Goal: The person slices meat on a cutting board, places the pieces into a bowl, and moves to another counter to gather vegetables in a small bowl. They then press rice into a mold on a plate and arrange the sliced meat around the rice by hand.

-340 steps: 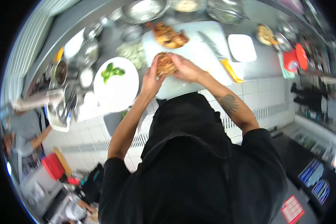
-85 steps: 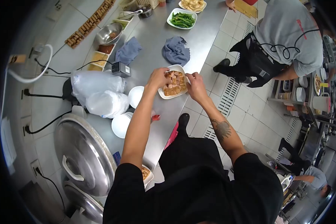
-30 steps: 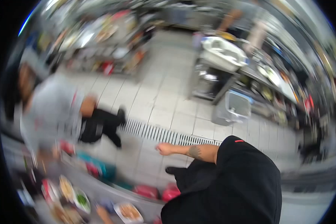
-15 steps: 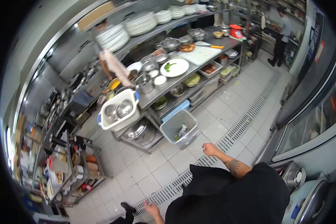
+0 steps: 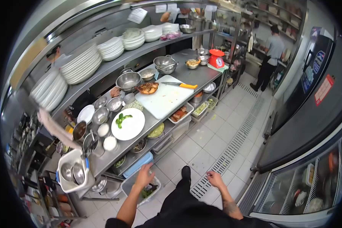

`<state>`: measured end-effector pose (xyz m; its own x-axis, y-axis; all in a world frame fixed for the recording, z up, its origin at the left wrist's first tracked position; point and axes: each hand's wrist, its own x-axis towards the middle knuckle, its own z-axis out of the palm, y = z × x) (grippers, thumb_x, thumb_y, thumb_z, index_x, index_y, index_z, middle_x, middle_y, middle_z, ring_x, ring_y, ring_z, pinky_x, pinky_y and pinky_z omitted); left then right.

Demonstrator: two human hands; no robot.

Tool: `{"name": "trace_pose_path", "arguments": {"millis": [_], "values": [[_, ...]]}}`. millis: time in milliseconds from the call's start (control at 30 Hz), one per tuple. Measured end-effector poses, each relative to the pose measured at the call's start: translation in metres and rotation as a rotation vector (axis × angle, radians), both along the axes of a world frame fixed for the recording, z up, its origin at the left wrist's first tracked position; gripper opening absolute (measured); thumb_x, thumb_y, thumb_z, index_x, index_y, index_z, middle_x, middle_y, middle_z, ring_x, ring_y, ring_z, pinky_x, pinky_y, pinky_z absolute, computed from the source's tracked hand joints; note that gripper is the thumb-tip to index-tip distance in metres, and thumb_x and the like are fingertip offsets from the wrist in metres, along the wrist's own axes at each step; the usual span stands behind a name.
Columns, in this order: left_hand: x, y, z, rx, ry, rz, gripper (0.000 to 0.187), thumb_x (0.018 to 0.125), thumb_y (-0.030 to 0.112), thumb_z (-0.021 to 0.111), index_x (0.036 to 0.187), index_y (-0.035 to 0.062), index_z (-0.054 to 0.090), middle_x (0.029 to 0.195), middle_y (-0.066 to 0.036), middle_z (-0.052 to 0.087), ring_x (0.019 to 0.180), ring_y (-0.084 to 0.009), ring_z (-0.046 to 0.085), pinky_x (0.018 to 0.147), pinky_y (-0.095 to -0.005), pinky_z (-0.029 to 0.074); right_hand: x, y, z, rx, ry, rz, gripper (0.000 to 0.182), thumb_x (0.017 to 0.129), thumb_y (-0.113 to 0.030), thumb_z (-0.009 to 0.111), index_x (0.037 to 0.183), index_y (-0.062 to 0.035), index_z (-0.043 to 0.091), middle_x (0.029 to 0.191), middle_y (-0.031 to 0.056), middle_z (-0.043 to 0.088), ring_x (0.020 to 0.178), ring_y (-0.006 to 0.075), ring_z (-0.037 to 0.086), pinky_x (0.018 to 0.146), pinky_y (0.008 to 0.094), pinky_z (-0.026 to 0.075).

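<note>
My left hand hangs in the air over the rim of a clear plastic bin on the floor, fingers apart and nothing in them. Green scraps lie in that bin. Lower right, my right hand is above the floor drain with its fingers curled in; whatever they may hold is too small to make out. Nearest on the steel counter is a white plate with green leaves on it. Beyond it lies a white cutting board with a yellow-handled knife and a browned piece of food.
Steel bowls and a red scale stand on the counter. A white tub holding bowls is at its near end. Stacked plates line the shelf above. A fridge borders the right; a co-worker stands far back.
My view has moved closer to the counter and turned along it. My left hand has risen from the bottom edge to over the bin. My right hand stays curled; one foot has stepped forward.
</note>
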<state>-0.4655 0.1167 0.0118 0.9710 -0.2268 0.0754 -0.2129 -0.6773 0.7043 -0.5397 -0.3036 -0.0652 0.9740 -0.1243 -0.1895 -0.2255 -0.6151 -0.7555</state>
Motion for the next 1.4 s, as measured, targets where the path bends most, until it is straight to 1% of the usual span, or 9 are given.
{"name": "trace_pose_path", "arguments": {"millis": [400,700,967,1100,1167,1200,1267,1300,1400], "values": [[0.32,-0.224,0.074,-0.197,-0.034,-0.278,0.049,0.085,0.013,0.07,0.132,0.0072,0.057,0.113,-0.014,0.064,0.091,-0.0247,0.066,0.08,-0.0346,0.053,0.379,-0.108,0.106,-0.186,-0.275,0.008,0.025,0.092,-0.017,0.058,0.108,-0.0011,0.068,0.088,0.0227,0.066,0.084,0.0413,0.063,0.074,0.0465,0.051],[0.27,-0.2,-0.011,0.098,0.201,0.675,0.045,0.083,0.015,0.071,0.127,0.0084,0.061,0.106,-0.017,0.069,0.083,-0.0291,0.07,0.077,-0.0393,0.056,0.702,-0.029,0.104,-0.565,-0.326,0.766,0.046,0.084,-0.017,0.071,0.124,-0.006,0.051,0.106,0.0192,0.058,0.102,0.0407,0.061,0.079,0.05,0.055],[0.474,-0.244,0.065,-0.055,-0.091,1.084,0.071,0.076,0.028,0.081,0.134,-0.0005,0.052,0.125,-0.025,0.058,0.111,-0.0378,0.061,0.09,-0.0432,0.053,0.786,-0.063,0.108,-0.12,0.103,0.932,0.039,0.083,-0.018,0.063,0.111,0.0025,0.045,0.093,0.03,0.066,0.091,0.0447,0.067,0.079,0.0525,0.054],[0.619,-0.233,0.085,0.567,0.249,1.166,0.087,0.072,0.036,0.083,0.147,0.0271,0.039,0.148,-0.021,0.037,0.133,-0.0475,0.041,0.095,-0.0587,0.048,0.792,-0.147,0.105,0.255,0.325,0.823,0.033,0.09,-0.018,0.063,0.12,-0.0081,0.051,0.07,0.0081,0.062,0.052,0.0195,0.06,0.048,0.0352,0.049],[0.648,-0.167,-0.018,0.867,0.255,1.157,0.092,0.072,0.037,0.085,0.149,0.0341,0.035,0.155,-0.017,0.03,0.14,-0.0455,0.033,0.097,-0.0631,0.046,0.785,-0.198,0.11,0.327,0.23,0.76,0.035,0.092,-0.015,0.064,0.125,-0.0125,0.053,0.068,0.0013,0.057,0.046,0.0083,0.05,0.042,0.0264,0.042],[0.652,-0.192,0.021,0.844,0.423,1.176,0.075,0.082,0.037,0.077,0.147,0.0328,0.041,0.156,-0.017,0.029,0.139,-0.0435,0.036,0.099,-0.0604,0.045,0.786,-0.232,0.113,0.359,0.238,0.738,0.035,0.092,-0.015,0.065,0.125,-0.0127,0.054,0.068,0.0008,0.057,0.047,0.0083,0.051,0.042,0.0264,0.042],[0.655,-0.079,-0.112,0.518,-0.547,1.083,0.046,0.1,0.028,0.053,0.145,0.0239,0.047,0.148,-0.019,0.042,0.131,-0.0395,0.045,0.099,-0.0499,0.047,0.781,-0.296,0.131,0.458,0.213,0.626,0.038,0.091,-0.016,0.069,0.127,-0.013,0.056,0.069,-0.0004,0.058,0.049,0.0075,0.052,0.044,0.0256,0.044],[0.643,-0.119,-0.064,0.674,-0.008,1.194,0.045,0.098,0.024,0.053,0.143,0.0233,0.049,0.146,-0.021,0.045,0.128,-0.0419,0.047,0.097,-0.0497,0.048,0.779,-0.333,0.136,0.407,0.183,0.513,0.04,0.092,-0.013,0.068,0.13,-0.0121,0.056,0.073,-0.0001,0.06,0.05,0.0077,0.054,0.045,0.0254,0.045],[0.619,-0.145,-0.009,0.611,-0.037,1.086,0.048,0.078,0.015,0.067,0.124,0.0166,0.052,0.117,-0.021,0.053,0.096,-0.0413,0.064,0.081,-0.0467,0.054,0.777,-0.447,0.143,0.28,0.029,0.201,0.035,0.091,-0.014,0.067,0.125,-0.009,0.06,0.079,0.0054,0.063,0.054,0.0109,0.058,0.052,0.029,0.049]]}}
